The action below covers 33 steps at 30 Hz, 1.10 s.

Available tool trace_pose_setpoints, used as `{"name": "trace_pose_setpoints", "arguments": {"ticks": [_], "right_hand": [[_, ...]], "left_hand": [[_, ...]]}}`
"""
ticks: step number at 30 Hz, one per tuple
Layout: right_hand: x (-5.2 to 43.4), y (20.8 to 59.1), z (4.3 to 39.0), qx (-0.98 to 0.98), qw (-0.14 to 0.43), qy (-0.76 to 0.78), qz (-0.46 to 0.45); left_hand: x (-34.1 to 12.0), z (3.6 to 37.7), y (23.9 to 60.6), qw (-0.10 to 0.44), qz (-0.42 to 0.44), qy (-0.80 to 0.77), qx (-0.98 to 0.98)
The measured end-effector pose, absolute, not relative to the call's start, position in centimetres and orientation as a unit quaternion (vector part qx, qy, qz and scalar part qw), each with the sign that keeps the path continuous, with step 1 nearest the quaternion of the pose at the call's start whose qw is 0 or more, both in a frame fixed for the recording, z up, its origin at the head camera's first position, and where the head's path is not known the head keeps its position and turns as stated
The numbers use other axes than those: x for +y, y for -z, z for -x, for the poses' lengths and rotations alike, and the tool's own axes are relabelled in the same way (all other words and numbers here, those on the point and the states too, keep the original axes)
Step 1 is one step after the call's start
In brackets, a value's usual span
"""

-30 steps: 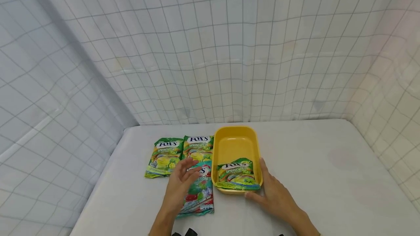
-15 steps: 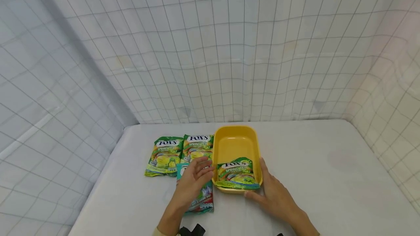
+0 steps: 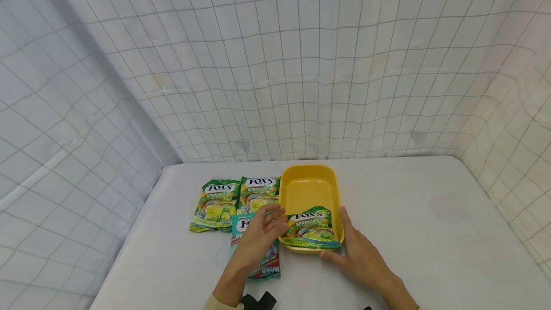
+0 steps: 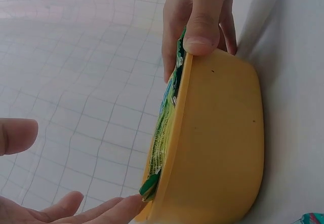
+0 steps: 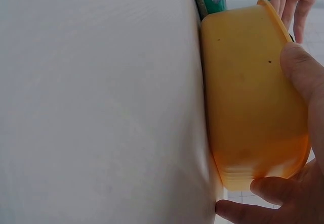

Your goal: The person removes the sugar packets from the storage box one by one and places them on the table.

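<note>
A yellow plastic tub (image 3: 307,189) stands on the white surface, with a green Fox's Spring Tea candy bag (image 3: 311,228) lying slanted in its near half. My right hand (image 3: 365,258) grips the tub's near right corner, thumb on the front rim and fingers along the side. At the left rim is my left hand (image 3: 257,236), its fingers extended and its thumb apart. In the left wrist view, its fingertips touch the corner of the candy bag (image 4: 163,133) beside the rim. Beneath that hand, a teal Fox's candy bag (image 3: 270,261) is partly covered.
Two more green Spring Tea bags, one at the far left (image 3: 215,207) and another against the tub (image 3: 259,193), lie on the white cloth-covered table (image 3: 413,233). Checked white curtains (image 3: 310,80) enclose the back and sides.
My left hand has moved right from over the teal bag to the tub's left rim and the candy bag's corner. My right hand stays on the tub, which has hardly moved.
</note>
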State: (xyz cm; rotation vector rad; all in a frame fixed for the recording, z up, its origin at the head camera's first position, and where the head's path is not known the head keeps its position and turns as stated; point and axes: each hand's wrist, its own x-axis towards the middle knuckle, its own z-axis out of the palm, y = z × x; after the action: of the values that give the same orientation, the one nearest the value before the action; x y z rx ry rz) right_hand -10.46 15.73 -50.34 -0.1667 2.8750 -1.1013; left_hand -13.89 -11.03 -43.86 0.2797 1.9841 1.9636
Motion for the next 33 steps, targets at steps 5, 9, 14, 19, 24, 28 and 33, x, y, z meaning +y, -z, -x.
{"name": "trace_pose_setpoints", "arguments": {"ticks": [5,9,14,19,24,28,33], "right_hand": [[15.7,50.2,10.4,0.933,0.027,0.354,0.058],[15.8,50.2,10.5,0.933,0.024,0.353,0.063],[15.7,50.4,10.5,0.933,0.025,0.354,0.065],[15.7,50.5,10.4,0.932,0.024,0.355,0.063],[15.8,50.6,10.4,0.932,0.023,0.358,0.062],[15.8,50.8,10.5,0.93,0.019,0.361,0.067],[15.7,50.8,10.5,0.931,0.015,0.359,0.07]], "left_hand": [[-10.8,13.9,43.8,0.164,-0.091,-0.681,0.708],[-10.4,13.8,43.5,0.171,-0.088,-0.673,0.714],[-9.9,13.8,43.3,0.186,-0.088,-0.673,0.71],[-9.3,13.7,43.2,0.182,-0.094,-0.664,0.719],[-8.8,13.8,43.3,0.181,-0.079,-0.634,0.748],[-8.2,13.9,43.2,0.187,-0.061,-0.625,0.756],[-7.6,14.3,43.2,0.189,-0.043,-0.629,0.753]]}}
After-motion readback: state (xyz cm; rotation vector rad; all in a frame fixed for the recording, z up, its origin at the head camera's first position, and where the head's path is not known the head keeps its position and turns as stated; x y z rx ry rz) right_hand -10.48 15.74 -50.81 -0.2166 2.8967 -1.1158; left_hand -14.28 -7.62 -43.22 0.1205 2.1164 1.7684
